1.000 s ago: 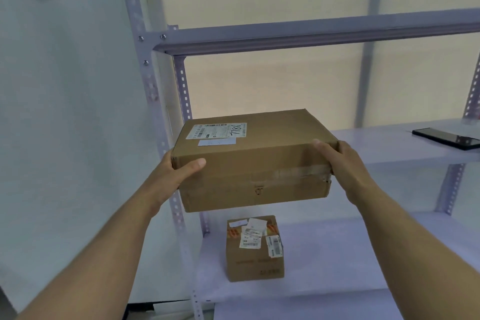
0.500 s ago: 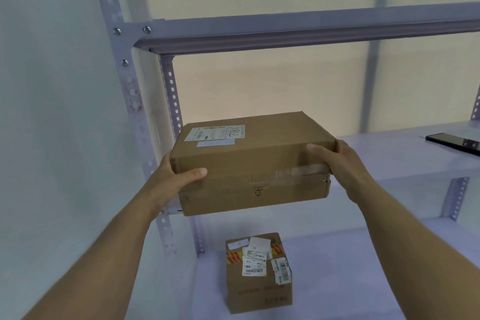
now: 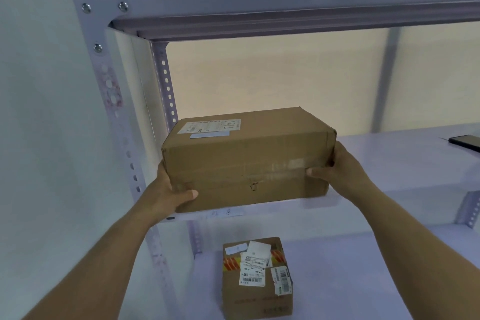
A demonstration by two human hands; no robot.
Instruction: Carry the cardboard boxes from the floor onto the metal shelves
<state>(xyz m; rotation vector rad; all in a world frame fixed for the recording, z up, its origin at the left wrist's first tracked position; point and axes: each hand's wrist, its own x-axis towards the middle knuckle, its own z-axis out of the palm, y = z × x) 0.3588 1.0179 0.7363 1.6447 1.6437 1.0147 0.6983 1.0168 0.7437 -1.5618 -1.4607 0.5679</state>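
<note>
A wide brown cardboard box point(image 3: 246, 161) with a white label on top sits at the left end of the middle metal shelf point(image 3: 394, 161), its near face at the shelf's front edge. My left hand point(image 3: 168, 192) grips its lower left corner, thumb on the front face. My right hand point(image 3: 340, 171) clasps its right end, thumb on the front. A smaller cardboard box point(image 3: 257, 280) covered in labels and orange tape stands on the shelf below.
A perforated upright post point(image 3: 109, 91) rises at the left next to a white wall. The upper shelf rail point(image 3: 285, 10) crosses overhead. A dark phone point(image 3: 466, 141) lies on the middle shelf at the far right.
The box has moved forward and down onto the middle shelf. My left hand has slipped from the upper left corner to the lower left corner. My view has tilted upward.
</note>
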